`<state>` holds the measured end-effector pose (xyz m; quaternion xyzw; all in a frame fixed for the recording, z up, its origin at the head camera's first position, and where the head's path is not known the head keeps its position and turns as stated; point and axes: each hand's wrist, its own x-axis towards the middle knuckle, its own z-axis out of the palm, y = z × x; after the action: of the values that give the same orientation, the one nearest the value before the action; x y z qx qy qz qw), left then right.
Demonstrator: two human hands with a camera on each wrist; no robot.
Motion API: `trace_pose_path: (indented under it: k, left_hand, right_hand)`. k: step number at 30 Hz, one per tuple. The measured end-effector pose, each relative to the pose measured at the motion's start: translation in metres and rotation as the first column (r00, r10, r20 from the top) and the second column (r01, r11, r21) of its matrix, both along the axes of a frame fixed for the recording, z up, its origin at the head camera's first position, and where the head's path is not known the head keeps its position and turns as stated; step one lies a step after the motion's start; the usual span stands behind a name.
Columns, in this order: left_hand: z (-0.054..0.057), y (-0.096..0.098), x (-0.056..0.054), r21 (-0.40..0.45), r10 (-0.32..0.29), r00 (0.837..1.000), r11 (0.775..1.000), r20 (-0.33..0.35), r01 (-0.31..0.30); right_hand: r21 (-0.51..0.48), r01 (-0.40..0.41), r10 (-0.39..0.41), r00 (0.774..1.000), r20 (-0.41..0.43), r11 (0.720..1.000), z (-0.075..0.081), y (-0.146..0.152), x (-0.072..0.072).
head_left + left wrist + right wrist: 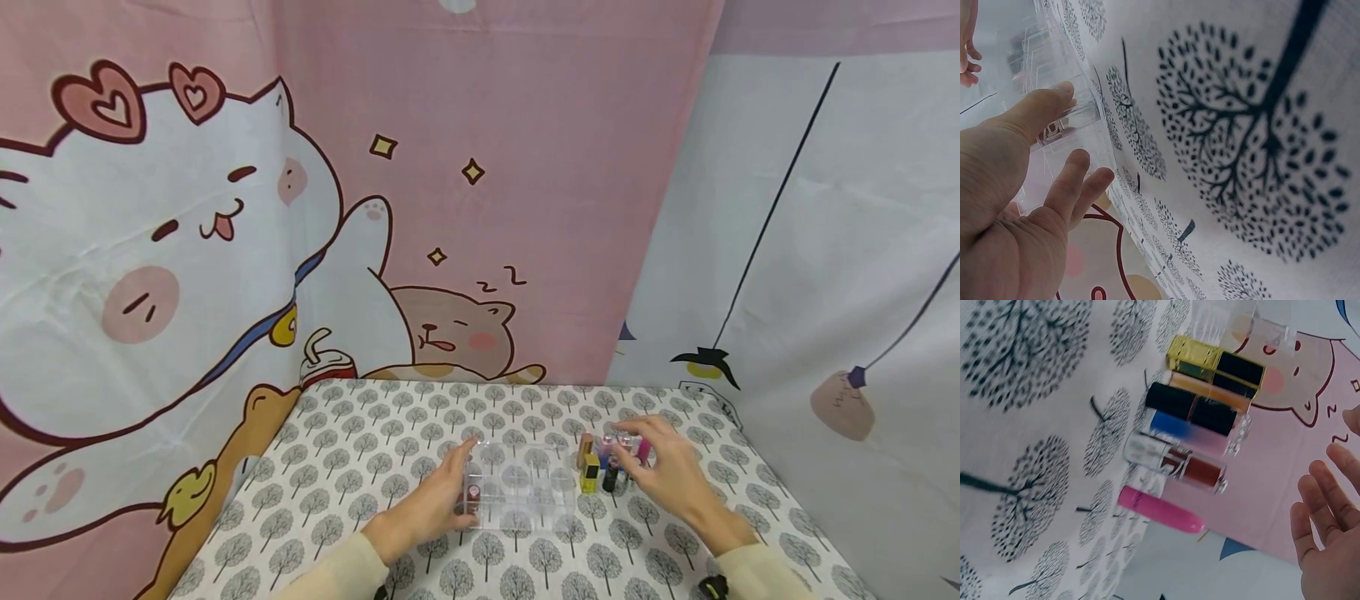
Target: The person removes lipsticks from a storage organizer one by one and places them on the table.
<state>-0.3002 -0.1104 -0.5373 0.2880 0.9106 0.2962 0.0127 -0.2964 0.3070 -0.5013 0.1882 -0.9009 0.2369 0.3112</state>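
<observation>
My left hand grips the left end of a clear, divided organizer box, thumb on the near side and fingers toward the far corner. One compartment at that end holds a small reddish-brown tube, partly visible between thumb and fingers in the left wrist view. My right hand hovers over a cluster of upright lip-makeup tubes, fingers spread and holding nothing. Among them are a yellow one with a black cap, a black one, an orange-tan one, a blue-to-pink one, a clear-and-brown one and a pink one.
Beneath everything lies a white cloth with grey trees. Pink and white cartoon curtains hang behind the table and along its sides. The tubes stand close together just right of the organizer.
</observation>
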Motion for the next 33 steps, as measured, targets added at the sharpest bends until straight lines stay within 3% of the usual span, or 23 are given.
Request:
trace_pose_path:
  k: [9, 21, 29, 33]
  left_hand:
    - [0.001, 0.001, 0.001, 0.000, 0.005, 1.000, 1.000, 0.004, -0.005]
    - [0.000, 0.000, 0.002, 0.002, 0.016, 1.000, 1.000, 0.014, -0.016]
    - [0.000, 0.000, 0.003, 0.004, 0.016, 1.000, 1.000, 0.013, -0.016]
    - [0.000, 0.000, 0.002, 0.002, 0.015, 1.000, 1.000, 0.013, -0.015]
  right_hand:
    - [0.021, -0.068, 0.069, 0.996, -0.050, 0.997, 0.006, -0.017, 0.001]
    - [0.079, -0.128, 0.131, 0.991, -0.037, 0.989, 0.005, -0.047, 0.004]
    - [0.067, -0.164, 0.163, 0.986, 0.017, 0.984, 0.005, -0.062, 0.005]
    - [0.094, -0.192, 0.193, 0.981, -0.001, 0.977, 0.005, -0.072, 0.003]
